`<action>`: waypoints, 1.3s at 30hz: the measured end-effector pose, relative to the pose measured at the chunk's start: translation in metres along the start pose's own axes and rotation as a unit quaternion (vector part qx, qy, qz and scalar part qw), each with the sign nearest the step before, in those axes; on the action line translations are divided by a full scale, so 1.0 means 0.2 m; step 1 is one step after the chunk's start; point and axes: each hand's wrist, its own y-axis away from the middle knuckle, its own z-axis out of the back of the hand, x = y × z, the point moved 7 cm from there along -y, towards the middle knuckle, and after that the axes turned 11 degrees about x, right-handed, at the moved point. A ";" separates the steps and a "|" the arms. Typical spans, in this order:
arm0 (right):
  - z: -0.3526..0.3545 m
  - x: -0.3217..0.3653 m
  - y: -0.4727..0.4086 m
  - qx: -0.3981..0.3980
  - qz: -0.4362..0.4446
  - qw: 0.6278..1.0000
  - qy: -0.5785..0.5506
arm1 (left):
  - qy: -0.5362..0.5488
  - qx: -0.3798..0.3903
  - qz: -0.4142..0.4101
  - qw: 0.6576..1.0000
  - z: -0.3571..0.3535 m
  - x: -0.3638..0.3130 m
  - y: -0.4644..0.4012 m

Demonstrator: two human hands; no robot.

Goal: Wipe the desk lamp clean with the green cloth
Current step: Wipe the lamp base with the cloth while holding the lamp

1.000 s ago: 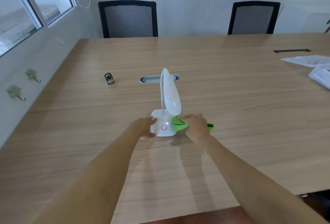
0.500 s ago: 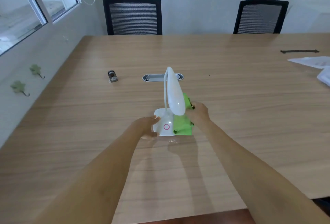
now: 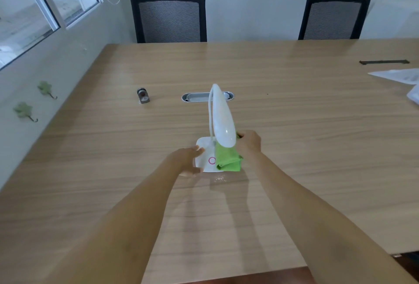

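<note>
A white desk lamp (image 3: 221, 122) with a bent neck and a long head stands on the wooden table (image 3: 294, 125). Its flat base carries a pink ring. My left hand (image 3: 187, 161) grips the base's left edge and holds it steady. My right hand (image 3: 248, 144) is just right of the lamp head, closed on the green cloth (image 3: 227, 159). The cloth hangs from that hand and drapes over the right half of the base. The lamp head hides the top of the cloth.
A small metal object (image 3: 142, 96) lies at the left, and an oval cable grommet (image 3: 207, 97) sits behind the lamp. White papers (image 3: 399, 76) rest at the right edge. Two black mesh chairs (image 3: 169, 19) stand at the far side. A wall with windows runs along the left.
My right hand lifted the cloth from the table beside the base and drew it up, so it now hangs over the base's right half. My left hand stayed on the base.
</note>
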 end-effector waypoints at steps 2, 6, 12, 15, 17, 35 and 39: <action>-0.06 -0.03 0.01 0.021 -0.006 1.000 0.015 | 0.002 -0.002 -0.003 1.000 0.00 0.00 0.00; 0.01 -0.10 0.04 -0.029 -0.017 0.997 0.063 | 0.044 -0.014 -0.007 0.999 0.01 0.02 0.00; -0.13 0.00 0.15 0.010 0.042 0.999 -0.030 | 0.083 -0.047 0.002 0.995 0.05 0.09 0.03; -0.31 0.03 0.13 0.053 0.035 0.997 -0.034 | 0.056 -0.036 -0.001 0.998 0.04 0.07 0.01; -0.34 0.03 0.11 0.049 0.024 0.998 -0.018 | 0.055 -0.037 -0.014 0.998 0.04 0.07 0.01; 0.07 -0.16 0.21 -0.014 -0.066 0.997 0.049 | 0.002 0.006 0.016 1.000 0.04 0.04 0.01; 0.35 -0.06 0.21 -0.054 -0.052 0.997 -0.021 | 0.104 -0.004 0.019 0.994 0.09 0.01 0.07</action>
